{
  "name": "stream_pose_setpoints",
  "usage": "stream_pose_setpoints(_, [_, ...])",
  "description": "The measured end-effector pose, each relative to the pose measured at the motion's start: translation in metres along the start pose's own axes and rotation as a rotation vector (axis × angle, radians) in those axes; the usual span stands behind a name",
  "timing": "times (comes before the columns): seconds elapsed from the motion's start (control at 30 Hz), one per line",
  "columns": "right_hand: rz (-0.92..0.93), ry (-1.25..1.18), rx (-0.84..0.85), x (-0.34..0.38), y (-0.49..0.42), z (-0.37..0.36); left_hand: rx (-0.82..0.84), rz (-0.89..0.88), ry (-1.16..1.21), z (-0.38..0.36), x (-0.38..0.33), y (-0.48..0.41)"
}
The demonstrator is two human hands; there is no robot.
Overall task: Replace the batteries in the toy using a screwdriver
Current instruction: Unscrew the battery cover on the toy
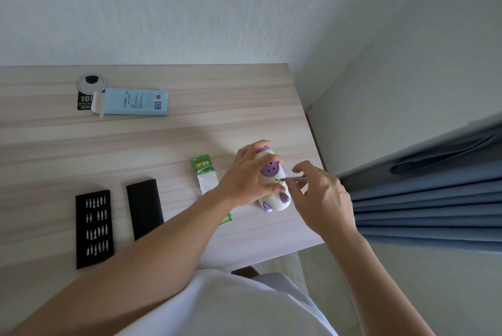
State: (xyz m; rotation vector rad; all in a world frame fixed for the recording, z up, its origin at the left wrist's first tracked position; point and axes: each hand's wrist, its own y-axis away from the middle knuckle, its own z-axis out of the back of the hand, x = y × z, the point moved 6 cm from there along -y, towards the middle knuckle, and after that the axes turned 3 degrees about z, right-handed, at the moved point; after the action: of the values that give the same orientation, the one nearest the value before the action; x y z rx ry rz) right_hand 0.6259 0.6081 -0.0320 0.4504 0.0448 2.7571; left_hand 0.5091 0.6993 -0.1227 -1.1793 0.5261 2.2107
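Our left hand [251, 172] grips the toy [272, 170], fingers curled over its far end and thumb against its near side, pinning it where it lies on the table [190, 132]. Our right hand [323, 194] pinches the screwdriver [294, 179] between its fingertips. The thin shaft comes in level from the toy's right, and its tip sits at a small dark spot on the white body, just below the purple panel. We take that spot for the battery-cover screw, though it is too small to be sure.

We judge this to be the screw-turning step. Whether the cover is being loosened or fastened again, we cannot tell.

The next move calls for the tip to sit square in the screw head. We would push lightly along the shaft and roll the handle between the fingertips. The toy's body is rounded, so our left hand must stop it rolling. A freed screw would be tiny, and the table edge is near the toy's right side.

Just left of the toy lies a green pack [206, 174], partly under our left wrist; we cannot tell if it holds cells. Farther left are a black lid [144, 208] and a tray [93, 228] with 4 rows of bits. Well beyond the toy to the left lies a blue box [135, 102]. Right of the toy, past the table, hangs a curtain [434, 199].
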Motion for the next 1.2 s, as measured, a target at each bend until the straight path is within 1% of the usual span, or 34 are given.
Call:
stream_pose_setpoints(0.07, [-0.064,0.068,0.009,-0.003,-0.001,-0.001,-0.003,0.002,0.001,0.000,0.000,0.000])
stream_pose_setpoints(0.13, [-0.065,0.089,0.005,-0.004,-0.002,-0.002,-0.004,-0.001,-0.005,0.000,-0.001,0.001])
stream_pose_setpoints(0.3, [0.071,-0.021,-0.011,0.004,-0.002,-0.001,-0.009,-0.012,0.000,-0.001,0.000,-0.001])
stream_pose_setpoints(0.4, [0.097,-0.043,0.010,0.005,-0.001,-0.001,-0.004,-0.009,-0.009,-0.001,0.000,-0.002])
stream_pose_setpoints(0.5, [0.062,-0.031,0.013,0.004,-0.002,0.000,-0.005,-0.014,-0.006,-0.001,0.000,-0.001])
stream_pose_setpoints(0.63, [-0.051,0.097,0.028,-0.001,-0.005,0.002,0.000,-0.008,-0.004,0.001,-0.001,-0.001])
stream_pose_setpoints(0.7, [-0.022,0.069,0.032,0.000,-0.005,0.001,-0.002,-0.011,-0.014,0.000,-0.001,-0.001])
stream_pose_setpoints(0.77, [0.044,0.009,0.026,0.004,-0.004,0.001,-0.004,-0.016,-0.012,-0.001,0.001,-0.002])
stream_pose_setpoints(0.83, [0.102,-0.002,0.013,0.008,-0.004,0.002,-0.007,-0.016,-0.013,-0.002,0.002,-0.002])
stream_pose_setpoints(0.97, [0.141,0.048,0.027,0.011,-0.004,0.002,-0.010,-0.015,-0.013,-0.003,0.002,-0.002])
stream_pose_setpoints(1.13, [0.046,0.203,0.056,0.008,-0.009,0.004,-0.014,-0.021,-0.013,-0.001,0.001,-0.002])
stream_pose_setpoints(1.2, [0.042,0.261,0.086,0.009,-0.010,0.005,-0.017,-0.019,-0.023,-0.001,0.002,-0.002])
